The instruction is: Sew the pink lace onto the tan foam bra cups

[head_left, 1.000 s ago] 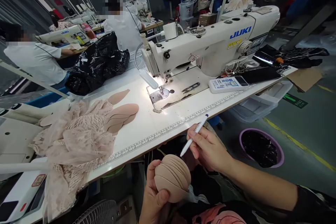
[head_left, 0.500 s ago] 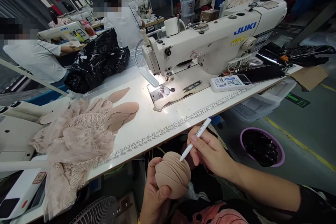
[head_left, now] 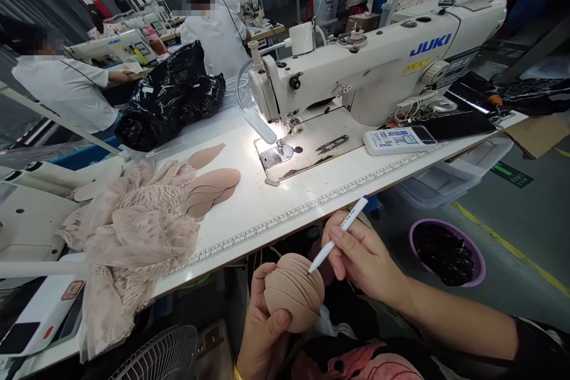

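Beige foam cups (head_left: 294, 292), stacked in a fanned bundle, sat clasped in my left hand (head_left: 262, 332) below the table edge (head_left: 285, 227), thumb pressed across their front. My right hand (head_left: 363, 258) pinched a white pen (head_left: 338, 234) at two o'clock from the bundle, its tip touching the top cup. Open room lay between the table edge at twelve o'clock and my lap, with a purple bin (head_left: 445, 252) at three o'clock.

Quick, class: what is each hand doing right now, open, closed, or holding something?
Left hand: closed around a stack of tan foam cups.
Right hand: closed on a white pen, tip at the stack.
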Available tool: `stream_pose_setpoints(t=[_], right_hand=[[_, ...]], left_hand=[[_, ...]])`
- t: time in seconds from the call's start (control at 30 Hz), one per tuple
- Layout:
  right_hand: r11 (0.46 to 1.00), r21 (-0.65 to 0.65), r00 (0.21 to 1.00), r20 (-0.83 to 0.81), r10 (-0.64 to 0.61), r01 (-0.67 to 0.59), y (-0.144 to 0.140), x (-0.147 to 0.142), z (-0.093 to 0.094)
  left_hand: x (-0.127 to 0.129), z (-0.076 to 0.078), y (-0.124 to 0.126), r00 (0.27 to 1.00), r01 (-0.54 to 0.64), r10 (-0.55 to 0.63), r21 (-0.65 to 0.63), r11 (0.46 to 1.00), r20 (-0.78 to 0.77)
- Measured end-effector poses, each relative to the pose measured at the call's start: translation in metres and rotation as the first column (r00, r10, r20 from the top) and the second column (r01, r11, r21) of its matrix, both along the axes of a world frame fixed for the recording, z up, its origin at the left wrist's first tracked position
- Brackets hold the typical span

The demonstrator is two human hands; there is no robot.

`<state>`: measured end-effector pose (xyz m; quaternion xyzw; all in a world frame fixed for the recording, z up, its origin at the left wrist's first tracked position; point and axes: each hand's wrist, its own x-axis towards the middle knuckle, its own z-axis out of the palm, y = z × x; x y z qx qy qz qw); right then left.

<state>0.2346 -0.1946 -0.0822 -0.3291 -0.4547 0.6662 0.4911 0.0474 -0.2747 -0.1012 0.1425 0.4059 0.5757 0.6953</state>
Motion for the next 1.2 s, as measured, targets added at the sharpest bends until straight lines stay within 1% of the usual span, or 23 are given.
stream_pose_setpoints(t=[0.07, 0.17, 0.23, 0.3, 0.4, 0.47, 0.57, 0.67, 0.73, 0.83, 0.9, 0.97, 1.07, 1.13, 1.2], right_hand=[[1.0, 0.02, 0.999, 0.04, 0.001, -0.002, -0.001, -0.001, 0.002], [0.998, 0.038, 0.995, 0.088, 0.039, -0.042, -0.002, -0.002, 0.004], [0.998, 0.031, 0.996, 0.082, 0.046, -0.048, -0.002, -0.003, 0.005], [0.999, 0.023, 0.997, 0.069, 0.025, -0.027, -0.002, -0.003, 0.006], [0.999, 0.04, 0.995, 0.095, -0.005, 0.001, -0.003, -0.003, 0.007], [0.998, 0.059, 0.993, 0.118, 0.014, -0.021, -0.004, -0.004, 0.007], [0.997, 0.053, 0.994, 0.095, 0.057, -0.062, -0.005, -0.005, 0.006], [0.998, 0.047, 0.996, 0.076, 0.034, -0.038, -0.005, -0.005, 0.006], [0.997, 0.078, 0.994, 0.11, 0.016, -0.025, -0.005, -0.006, 0.007], [0.991, 0.116, 0.989, 0.143, 0.047, -0.064, -0.007, -0.008, 0.008], [0.991, 0.1, 0.99, 0.112, 0.082, -0.093, -0.008, -0.009, 0.008], [0.993, 0.082, 0.993, 0.087, 0.075, -0.083, -0.008, -0.009, 0.008], [0.994, 0.101, 0.992, 0.125, 0.028, -0.041, -0.007, -0.009, 0.008], [0.992, 0.116, 0.989, 0.141, 0.042, -0.058, -0.007, -0.01, 0.008], [0.989, 0.119, 0.99, 0.121, 0.072, -0.087, -0.008, -0.01, 0.008]], left_hand=[[0.0, 0.0, 0.0, 1.0, -0.003, 0.003, 0.007, 1.0, 0.004], [-0.002, -0.002, 0.0, 1.0, 0.018, -0.018, 0.017, 1.0, 0.01], [-0.004, -0.003, 0.0, 0.999, 0.031, -0.031, 0.022, 0.999, 0.008], [-0.006, -0.004, -0.001, 0.999, 0.032, -0.032, 0.024, 0.999, 0.007], [-0.006, -0.004, 0.0, 1.0, 0.028, -0.029, 0.024, 0.999, 0.009], [-0.005, -0.003, 0.0, 1.0, 0.022, -0.022, 0.018, 1.0, 0.009], [-0.003, -0.002, 0.001, 1.0, -0.002, 0.002, 0.005, 1.0, 0.003], [-0.002, -0.001, 0.001, 1.0, -0.014, 0.014, -0.002, 1.0, -0.01], [-0.002, -0.001, 0.001, 1.0, -0.008, 0.007, -0.005, 1.0, -0.015], [-0.001, 0.0, 0.0, 1.0, -0.008, 0.008, 0.003, 1.0, -0.013], [-0.001, 0.0, 0.0, 1.0, -0.012, 0.012, 0.012, 1.0, -0.015], [-0.001, -0.001, 0.0, 1.0, -0.011, 0.011, 0.016, 1.0, -0.017], [-0.003, -0.003, 0.0, 1.0, -0.004, 0.004, 0.019, 1.0, -0.014], [-0.003, -0.005, 0.001, 1.0, 0.007, -0.007, 0.025, 1.0, -0.01], [-0.004, -0.006, 0.001, 1.0, 0.023, -0.022, 0.03, 0.999, -0.012]])
